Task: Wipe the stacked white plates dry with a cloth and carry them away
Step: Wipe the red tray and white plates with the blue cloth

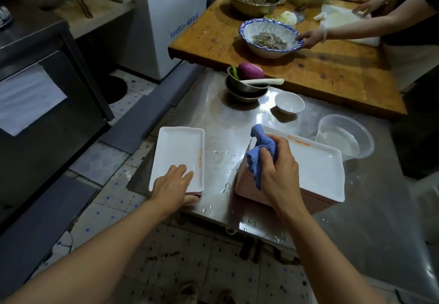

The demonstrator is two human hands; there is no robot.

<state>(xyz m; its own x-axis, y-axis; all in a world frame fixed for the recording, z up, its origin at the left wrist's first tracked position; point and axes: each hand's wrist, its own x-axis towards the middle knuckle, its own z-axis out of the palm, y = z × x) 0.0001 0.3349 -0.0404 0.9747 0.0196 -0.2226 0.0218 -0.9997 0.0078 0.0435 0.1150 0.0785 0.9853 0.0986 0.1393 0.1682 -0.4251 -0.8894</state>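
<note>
A tall stack of white rectangular plates [318, 170] with red-striped sides stands on the wet steel table [228, 118]. My right hand [280, 173] rests on the stack's left end, clutching a blue cloth [259, 151]. To the left, at the table's corner, lies a separate white rectangular plate [178, 151] on a low pile. My left hand [173, 187] grips that plate's near end, fingers on top and thumb under the edge.
A clear plastic tub [344, 137], a small white bowl [289, 102] and steel bowls with an onion [247, 85] stand behind the plates. Another person's hand holds a blue-rimmed bowl [268, 37] on the wooden counter. A white freezer [171, 18] stands far left.
</note>
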